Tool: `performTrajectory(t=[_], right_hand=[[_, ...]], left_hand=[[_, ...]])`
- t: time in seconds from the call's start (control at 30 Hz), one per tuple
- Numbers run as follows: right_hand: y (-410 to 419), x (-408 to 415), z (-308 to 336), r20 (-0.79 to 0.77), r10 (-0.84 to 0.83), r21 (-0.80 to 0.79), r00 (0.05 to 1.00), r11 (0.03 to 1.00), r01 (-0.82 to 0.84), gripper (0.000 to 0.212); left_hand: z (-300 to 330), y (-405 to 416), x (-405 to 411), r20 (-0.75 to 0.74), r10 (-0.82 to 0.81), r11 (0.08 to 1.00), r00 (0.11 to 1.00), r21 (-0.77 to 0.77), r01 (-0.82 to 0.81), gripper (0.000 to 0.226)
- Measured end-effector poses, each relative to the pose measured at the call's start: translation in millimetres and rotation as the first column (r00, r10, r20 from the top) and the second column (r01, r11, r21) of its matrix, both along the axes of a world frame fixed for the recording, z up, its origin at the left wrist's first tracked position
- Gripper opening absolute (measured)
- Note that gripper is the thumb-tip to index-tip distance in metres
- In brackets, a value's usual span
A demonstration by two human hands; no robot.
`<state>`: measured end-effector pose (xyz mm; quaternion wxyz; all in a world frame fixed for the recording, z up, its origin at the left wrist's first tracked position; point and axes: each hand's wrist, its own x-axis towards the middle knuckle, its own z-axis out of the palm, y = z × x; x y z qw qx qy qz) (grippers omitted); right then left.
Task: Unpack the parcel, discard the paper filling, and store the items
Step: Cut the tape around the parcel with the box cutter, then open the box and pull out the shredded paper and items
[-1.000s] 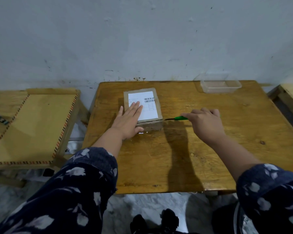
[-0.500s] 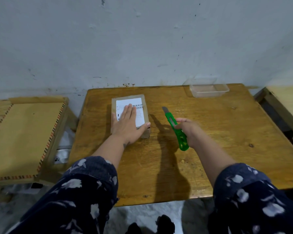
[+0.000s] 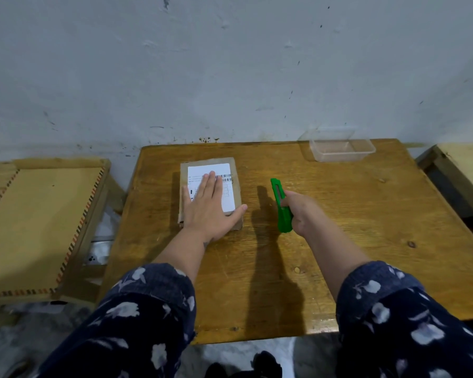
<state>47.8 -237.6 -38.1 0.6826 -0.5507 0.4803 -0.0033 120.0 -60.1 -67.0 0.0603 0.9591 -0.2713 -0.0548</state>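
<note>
Parcel [image 3: 231, 173] sits on the table [image 3: 339, 227], left-centre, label up, still sealed. Looks like a small stiff cardboard box, prob. light and apt to slide on the wood, so best held from above w/ a flat palm or gripped by the long sides. Left hand [image 3: 208, 211] lies flat on top, fingers [image 3: 209, 184] spread over the label, thumb hooked round the near right corner; pressing, not gripping. Right hand [image 3: 298, 211] is just right of the parcel, not touching it, fist clenched round a green cutter [image 3: 280, 205], tip pointing away. Clear tub [image 3: 342, 147] at far right, well apart.
</note>
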Motion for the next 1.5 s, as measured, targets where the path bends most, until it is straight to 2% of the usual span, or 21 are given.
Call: performTrajectory(t=[0.07, 0.13, 0.23, 0.33, 0.47, 0.6, 0.7, 0.77, 0.97, 1.1, 1.13, 1.2, 1.27, 1.4, 1.5], right_hand=[[2.7, 2.3, -0.6, -0.024, 0.010, -0.100, 1.000, 0.995, -0.013, 0.050], [4.3, 5.0, -4.0, -0.061, 0.023, -0.283, 0.998, 0.958, -0.040, 0.049], [3.6, 11.9, -11.2, -0.099, 0.046, -0.503, 0.994, 0.859, -0.090, 0.044], [-4.4, 25.7, -24.1, -0.183, 0.111, -0.639, 0.977, 0.742, -0.204, 0.038], [-30.6, 64.0, -34.5, -0.335, 0.206, -0.748, 0.919, 0.535, -0.393, 0.037], [-59.0, 109.2, -34.1, -0.483, 0.282, -0.788, 0.829, 0.273, -0.552, 0.043], [-77.4, 134.3, -39.0, -0.468, 0.332, -0.821, 0.819, 0.179, -0.542, 0.042], [-86.5, 146.7, -44.1, -0.465, 0.357, -0.826, 0.810, 0.155, -0.543, 0.041], [-94.2, 158.6, -59.9, -0.468, 0.425, -0.788, 0.775, 0.198, -0.584, 0.041], [-87.6, 151.9, -51.1, -0.422, 0.417, -0.828, 0.805, 0.184, -0.530, 0.045], [-81.9, 149.6, -46.8, -0.355, 0.432, -0.850, 0.829, 0.219, -0.479, 0.041], [-62.1, 142.1, -34.8, -0.158, 0.492, -0.840, 0.856, 0.389, -0.378, 0.031], [-38.5, 129.7, -22.6, -0.011, 0.551, -0.769, 0.835, 0.529, -0.359, 0.028], [-8.3, 91.6, -13.1, 0.003, 0.626, -0.659, 0.780, 0.588, -0.469, 0.030], [1.3, 61.0, -17.5, 0.034, 0.547, -0.633, 0.836, 0.659, -0.406, 0.030]], left_hand=[[0.8, -0.1, 0.2, -0.012, 0.004, 1.000, 1.000, -0.006, -0.004, 0.097], [3.0, -1.2, 0.4, -0.032, 0.026, 0.999, 0.999, -0.023, -0.027, 0.098], [6.6, -4.0, 3.6, -0.037, 0.076, 0.996, 0.996, -0.049, -0.078, 0.107], [4.3, -3.3, 9.9, -0.029, 0.093, 0.995, 0.995, -0.022, -0.094, 0.112], [-1.9, -3.2, 10.7, 0.021, 0.087, 0.996, 0.996, -0.003, -0.087, 0.112], [-2.1, -3.6, 13.2, 0.024, 0.078, 0.996, 0.997, 0.028, -0.079, 0.113], [-1.4, -2.6, 17.8, 0.048, 0.047, 0.999, 0.998, 0.023, -0.048, 0.115], [-1.8, -1.2, 21.4, 0.058, 0.014, 1.000, 0.998, 0.004, -0.015, 0.115], [-7.4, 0.6, 26.9, 0.076, -0.051, 0.996, 0.996, -0.062, 0.056, 0.109], [-3.8, -0.9, 26.0, 0.053, -0.034, 0.999, 0.998, -0.040, 0.037, 0.109], [-2.0, -1.6, 26.2, 0.040, -0.035, 0.999, 0.999, -0.025, 0.036, 0.109], [2.0, -2.3, 26.8, 0.003, -0.066, 0.998, 0.998, 0.016, 0.066, 0.106], [5.3, -1.2, 26.7, -0.018, -0.123, 0.991, 0.992, 0.043, 0.123, 0.104], [7.9, 8.1, 24.9, -0.056, -0.238, 0.968, 0.970, 0.070, 0.241, 0.100], [12.7, 20.3, 18.0, -0.057, -0.296, 0.951, 0.953, 0.069, 0.300, 0.094]])
